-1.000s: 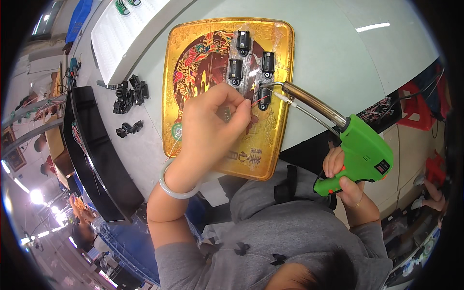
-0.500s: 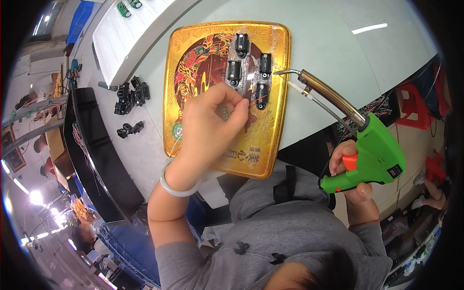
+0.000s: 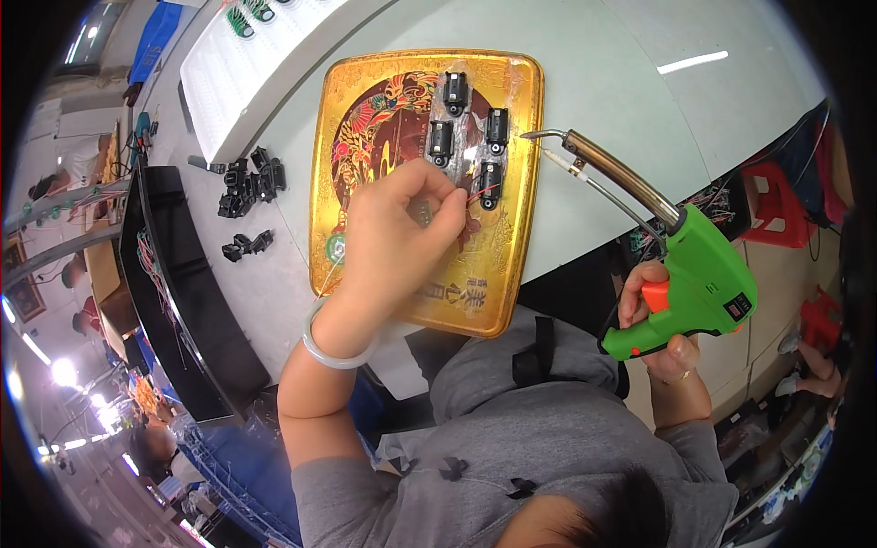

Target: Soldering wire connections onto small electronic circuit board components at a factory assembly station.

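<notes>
My left hand (image 3: 402,224) is closed in a pinch over a gold decorated tin lid (image 3: 525,237). From its fingertips a thin red wire (image 3: 484,190) reaches to the lowest black plastic housing (image 3: 491,187) of several stuck on the lid under clear tape. My right hand (image 3: 676,359) grips a green soldering gun (image 3: 708,279) by its handle, fingers around the orange trigger. The gun's bent tip (image 3: 532,135) points left, just at the lid's right edge, beside another black housing (image 3: 497,128). A round green circuit board (image 3: 336,247) shows partly beside my left wrist.
Loose black housings (image 3: 247,187) lie on the table left of the lid. A white foam tray (image 3: 242,82) holding green boards stands at the far left, and a black bin (image 3: 187,301) with wires nearer. More wires (image 3: 717,205) and a red stool (image 3: 775,205) are at the right.
The soldering gun and my right hand have shifted slightly up and left in the picture. My left hand keeps its pinch on the red wire, almost in the same place.
</notes>
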A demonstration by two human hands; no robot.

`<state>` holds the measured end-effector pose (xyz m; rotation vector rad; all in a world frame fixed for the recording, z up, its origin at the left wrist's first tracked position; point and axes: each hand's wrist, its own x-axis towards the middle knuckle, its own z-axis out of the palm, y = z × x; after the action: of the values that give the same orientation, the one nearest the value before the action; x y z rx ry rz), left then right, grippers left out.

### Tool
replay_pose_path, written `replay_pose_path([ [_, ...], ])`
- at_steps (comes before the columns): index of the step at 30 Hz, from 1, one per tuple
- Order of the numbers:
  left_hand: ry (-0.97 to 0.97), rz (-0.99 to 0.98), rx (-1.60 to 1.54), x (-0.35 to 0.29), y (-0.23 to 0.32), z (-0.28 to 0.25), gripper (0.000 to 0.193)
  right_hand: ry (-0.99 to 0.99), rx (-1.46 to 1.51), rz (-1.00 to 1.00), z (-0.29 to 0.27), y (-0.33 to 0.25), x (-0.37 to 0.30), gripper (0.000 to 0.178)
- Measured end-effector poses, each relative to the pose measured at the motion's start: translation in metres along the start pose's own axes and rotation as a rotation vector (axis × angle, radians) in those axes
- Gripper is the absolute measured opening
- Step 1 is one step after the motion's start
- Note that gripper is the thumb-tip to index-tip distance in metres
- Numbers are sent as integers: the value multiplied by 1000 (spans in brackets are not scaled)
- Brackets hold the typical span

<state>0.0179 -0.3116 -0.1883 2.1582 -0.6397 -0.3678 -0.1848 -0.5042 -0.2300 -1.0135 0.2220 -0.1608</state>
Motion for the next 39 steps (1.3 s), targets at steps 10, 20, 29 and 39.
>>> replay_pose_path([
  [10,-18,-24,-41,0,1,0,8,25,20,8,-1,2,0,72],
  [20,-57,159,-22,0,0,-5,6,22,44,28,0,0,1,71],
  [29,223,427,430,-6,8,-6,12,53,-50,-3,2,-4,7,71],
  [39,350,297,742,-49,26,24,12,-12,-83,-40,-7,-8,23,66],
])
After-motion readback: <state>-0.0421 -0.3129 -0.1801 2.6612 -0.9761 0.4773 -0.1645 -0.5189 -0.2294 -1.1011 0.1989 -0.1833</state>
